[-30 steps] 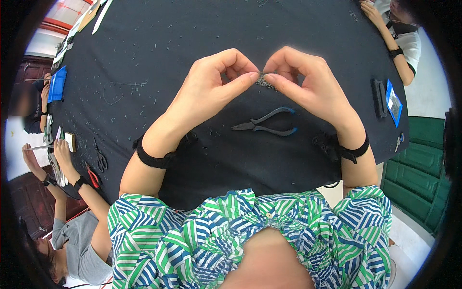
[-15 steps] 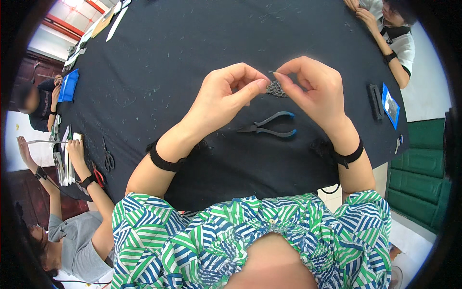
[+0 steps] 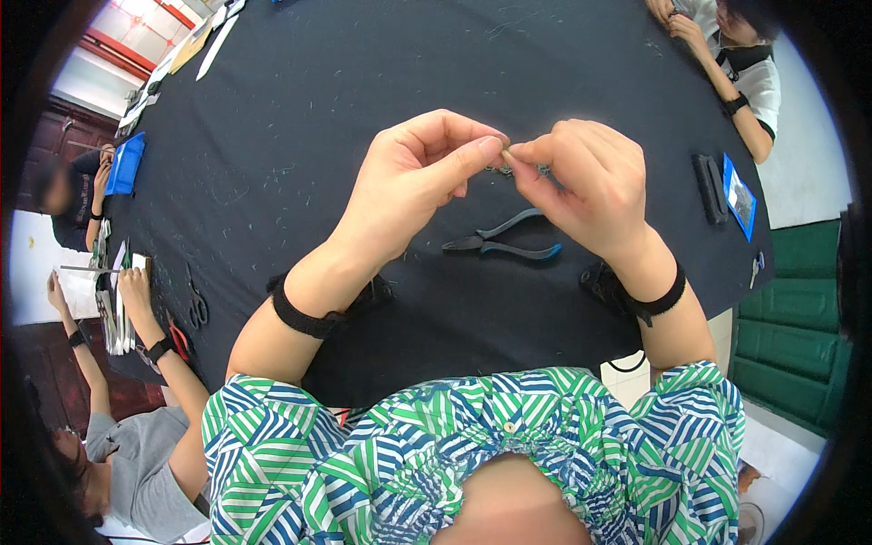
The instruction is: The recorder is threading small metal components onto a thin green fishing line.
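Observation:
Over the dark cloth, my left hand (image 3: 409,173) pinches thumb against index finger. My right hand (image 3: 589,182) also pinches, and its fingertips meet those of the left. Whatever lies between the fingertips is too small to make out. Just behind and below the fingertips, a small heap of grey metal pieces (image 3: 499,170) shows in part, mostly covered by my hands. Closer to me lies a pair of pliers (image 3: 509,247) with black and blue handles, jaws pointing left, touched by neither hand; the right hand covers part of one handle.
The black cloth-covered table (image 3: 363,82) carries scattered thread bits. At right are a black oblong case (image 3: 709,189), a blue-edged packet (image 3: 739,198) and a small key-like item (image 3: 756,270). Scissors (image 3: 197,304) and red-handled pliers (image 3: 177,338) lie at left. Other people work around the table.
My right hand has shifted slightly left and turned, bringing its fingertips against the left ones. The thin piece visible in its pinch is now hidden. The heap is more covered.

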A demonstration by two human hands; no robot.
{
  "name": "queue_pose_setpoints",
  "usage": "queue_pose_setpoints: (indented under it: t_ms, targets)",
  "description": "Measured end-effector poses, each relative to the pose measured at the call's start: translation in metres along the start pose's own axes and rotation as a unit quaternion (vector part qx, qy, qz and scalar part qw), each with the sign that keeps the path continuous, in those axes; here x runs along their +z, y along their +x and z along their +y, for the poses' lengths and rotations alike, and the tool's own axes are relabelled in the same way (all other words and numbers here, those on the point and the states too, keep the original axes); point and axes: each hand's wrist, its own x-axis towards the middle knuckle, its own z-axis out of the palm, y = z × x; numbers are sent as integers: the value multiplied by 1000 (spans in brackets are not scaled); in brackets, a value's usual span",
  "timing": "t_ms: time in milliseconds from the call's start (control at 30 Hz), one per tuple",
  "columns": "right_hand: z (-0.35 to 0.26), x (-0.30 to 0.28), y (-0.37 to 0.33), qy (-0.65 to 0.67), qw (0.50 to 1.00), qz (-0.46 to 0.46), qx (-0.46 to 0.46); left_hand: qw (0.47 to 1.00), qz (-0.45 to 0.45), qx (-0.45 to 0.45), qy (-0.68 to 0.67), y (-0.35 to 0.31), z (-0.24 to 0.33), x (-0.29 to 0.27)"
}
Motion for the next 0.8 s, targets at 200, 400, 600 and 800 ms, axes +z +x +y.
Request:
queue_pose_setpoints:
  t_ms: [200,400,600,800]
  targets:
    - [0,2,0,6,1000,-13,5,999,21,-16,-44,2,0,-1]
    - [-19,9,-3,104,980,-172,0,982,54,-27,-181,6,5,-24]
    - [-22,-8,0,238,926,-267,118,999,9,19,-38,7,7,-34]
    - [-6,-10,2,200,944,-85,249,981,-36,22,190,1,5,-17]
